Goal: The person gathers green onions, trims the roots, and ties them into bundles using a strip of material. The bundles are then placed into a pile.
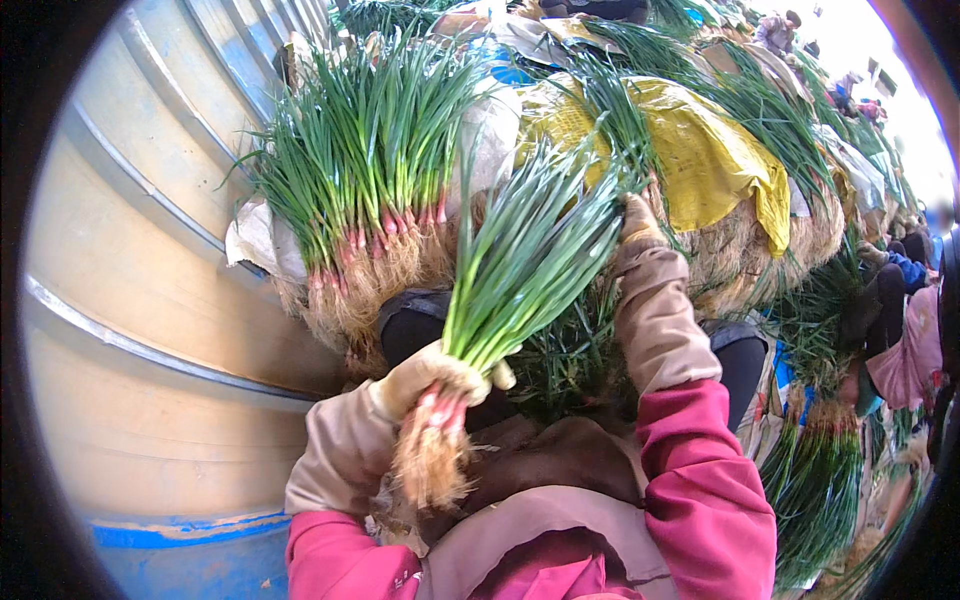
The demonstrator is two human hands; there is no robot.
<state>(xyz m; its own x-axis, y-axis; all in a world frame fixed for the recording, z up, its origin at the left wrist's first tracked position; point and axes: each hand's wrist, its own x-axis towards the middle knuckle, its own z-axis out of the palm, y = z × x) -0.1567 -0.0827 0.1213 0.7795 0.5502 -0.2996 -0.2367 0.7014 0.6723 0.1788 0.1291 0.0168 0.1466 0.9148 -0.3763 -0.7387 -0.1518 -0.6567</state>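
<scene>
A bundle of green-leaved plants with reddish stem bases and tan roots, like spring onions, rises from my left hand. That gloved hand is closed around the stems just above the roots, which hang below it. My right hand, also gloved, is raised at the leaf tips on the bundle's right side; the leaves partly hide its fingers, so its hold is unclear. Beyond the bundle, a row of similar plants lies with roots towards me. Loose green leaves lie between my knees.
A ribbed metal wall curves along the left. A yellow woven sheet covers part of a long heap of rooted plants ahead. More bundles lie at the lower right. A co-worker in pink sits at the right edge.
</scene>
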